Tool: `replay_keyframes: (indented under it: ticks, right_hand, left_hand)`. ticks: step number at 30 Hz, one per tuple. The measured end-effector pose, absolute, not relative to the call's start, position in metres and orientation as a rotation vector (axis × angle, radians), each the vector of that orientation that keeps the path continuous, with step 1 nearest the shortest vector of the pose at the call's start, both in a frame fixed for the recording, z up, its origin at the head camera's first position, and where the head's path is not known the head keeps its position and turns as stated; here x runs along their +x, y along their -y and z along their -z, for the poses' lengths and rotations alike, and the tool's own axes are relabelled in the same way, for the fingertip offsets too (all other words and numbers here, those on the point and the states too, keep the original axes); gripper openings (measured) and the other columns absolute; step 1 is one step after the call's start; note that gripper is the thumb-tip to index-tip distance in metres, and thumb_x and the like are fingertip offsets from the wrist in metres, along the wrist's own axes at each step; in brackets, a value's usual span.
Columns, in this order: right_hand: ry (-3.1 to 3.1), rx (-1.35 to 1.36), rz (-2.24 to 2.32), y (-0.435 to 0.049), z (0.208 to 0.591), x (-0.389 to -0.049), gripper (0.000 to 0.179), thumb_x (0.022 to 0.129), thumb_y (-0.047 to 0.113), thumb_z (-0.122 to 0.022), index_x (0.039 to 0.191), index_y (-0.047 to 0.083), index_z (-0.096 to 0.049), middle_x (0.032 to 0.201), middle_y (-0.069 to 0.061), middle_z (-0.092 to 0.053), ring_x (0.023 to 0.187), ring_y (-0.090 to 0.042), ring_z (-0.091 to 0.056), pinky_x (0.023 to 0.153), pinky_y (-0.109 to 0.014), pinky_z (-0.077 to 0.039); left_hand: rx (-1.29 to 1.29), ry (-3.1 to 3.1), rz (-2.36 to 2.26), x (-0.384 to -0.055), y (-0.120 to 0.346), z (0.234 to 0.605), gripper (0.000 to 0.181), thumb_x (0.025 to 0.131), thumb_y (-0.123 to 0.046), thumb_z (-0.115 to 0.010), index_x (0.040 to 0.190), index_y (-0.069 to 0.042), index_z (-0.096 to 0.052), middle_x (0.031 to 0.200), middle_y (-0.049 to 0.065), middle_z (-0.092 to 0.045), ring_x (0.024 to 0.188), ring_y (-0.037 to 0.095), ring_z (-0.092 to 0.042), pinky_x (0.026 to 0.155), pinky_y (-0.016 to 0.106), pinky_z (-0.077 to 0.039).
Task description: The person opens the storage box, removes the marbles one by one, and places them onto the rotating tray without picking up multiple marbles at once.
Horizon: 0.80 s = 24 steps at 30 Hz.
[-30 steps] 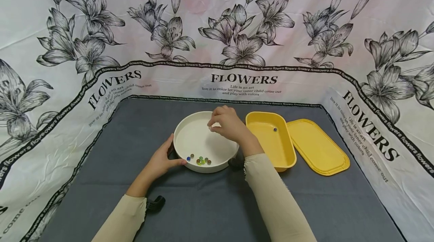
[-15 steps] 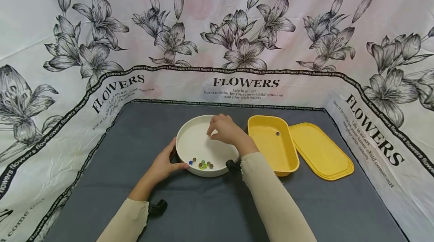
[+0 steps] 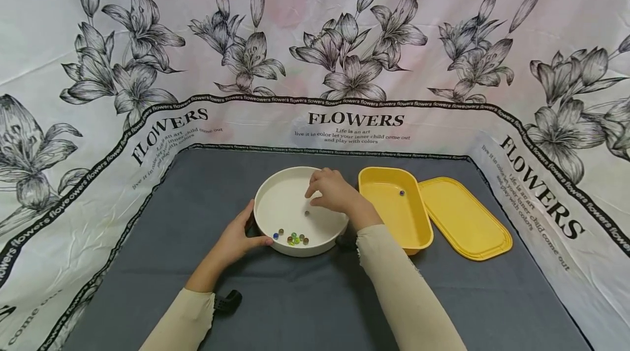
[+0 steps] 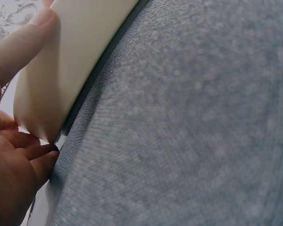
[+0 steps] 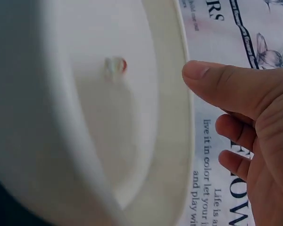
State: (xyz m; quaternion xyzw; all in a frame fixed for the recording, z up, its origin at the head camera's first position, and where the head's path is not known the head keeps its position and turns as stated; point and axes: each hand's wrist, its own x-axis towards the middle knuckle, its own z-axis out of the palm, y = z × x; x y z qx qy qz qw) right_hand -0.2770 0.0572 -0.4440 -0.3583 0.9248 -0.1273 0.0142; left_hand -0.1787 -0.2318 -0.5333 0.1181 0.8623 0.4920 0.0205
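A white round dish (image 3: pixel 283 198) stands on the grey cloth. My left hand (image 3: pixel 238 237) holds it at the left side, the thumb along the near outer wall and the fingers round the far left. Above the dish's right half is my right hand (image 3: pixel 333 191), its thumb and fingers apart and holding nothing. Just below those fingers, a single marble (image 3: pixel 307 213) is inside the dish, and the right wrist view shows this clear marble (image 5: pixel 115 67) with a red patch, blurred. Several coloured marbles (image 3: pixel 295 238) lie together along the dish's near wall.
To the right of the dish stands a yellow rectangular box (image 3: pixel 389 220) with one dark blue marble (image 3: pixel 402 193) inside. Its yellow lid (image 3: pixel 465 218) lies beside it, touching or nearly so. A flower-printed cloth (image 3: pixel 354 121) rises behind the table.
The right hand's pinched fingers have parted and shifted slightly right. A marble now shows in the dish beneath them. The left hand keeps its place on the dish.
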Motion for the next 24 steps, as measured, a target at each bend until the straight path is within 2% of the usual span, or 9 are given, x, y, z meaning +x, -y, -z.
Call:
replay_keyframes:
  ticks: [7, 13, 19, 24]
  right_hand:
    - [-2.973, -1.103, 0.338, -0.092, 0.433, -0.277, 0.020, 0.090, 0.022, -0.082, 0.110, 0.016, -0.082, 0.116, -0.003, -0.064, 0.110, -0.024, -0.050, 0.100, -0.045, -0.040]
    - [-3.042, -1.159, 0.309, -0.133, 0.420, -0.273, 0.017, 0.088, 0.016, -0.083, 0.105, 0.014, -0.083, 0.110, -0.004, -0.063, 0.101, -0.024, -0.049, 0.091, -0.045, -0.037]
    - [-3.082, -1.159, 0.208, -0.173, 0.405, -0.278, 0.017, 0.088, 0.017, -0.083, 0.106, 0.015, -0.082, 0.116, -0.006, -0.065, 0.110, -0.028, -0.052, 0.101, -0.052, -0.039]
    - [-3.063, -1.091, 0.130, -0.203, 0.405, -0.286, 0.021, 0.090, 0.015, -0.081, 0.111, 0.014, -0.081, 0.119, -0.007, -0.064, 0.116, -0.030, -0.052, 0.104, -0.056, -0.037]
  left_hand:
    - [0.373, -2.671, -1.513, -0.178, 0.229, 0.537, 0.128, 0.075, -0.042, -0.091, 0.166, -0.009, -0.007, 0.171, 0.015, -0.013, 0.153, 0.034, -0.029, 0.121, 0.054, -0.030]
    - [0.354, -2.680, -1.502, -0.177, 0.230, 0.537, 0.128, 0.076, -0.042, -0.091, 0.166, -0.006, -0.007, 0.171, 0.017, -0.011, 0.153, 0.036, -0.027, 0.121, 0.055, -0.030]
    - [0.352, -2.681, -1.497, -0.178, 0.230, 0.534, 0.128, 0.076, -0.043, -0.091, 0.166, -0.006, -0.006, 0.171, 0.017, -0.011, 0.153, 0.036, -0.026, 0.122, 0.055, -0.029]
    - [0.360, -2.690, -1.488, -0.179, 0.230, 0.534, 0.128, 0.077, -0.043, -0.090, 0.165, -0.006, -0.006, 0.171, 0.017, -0.011, 0.154, 0.036, -0.026, 0.122, 0.055, -0.029]
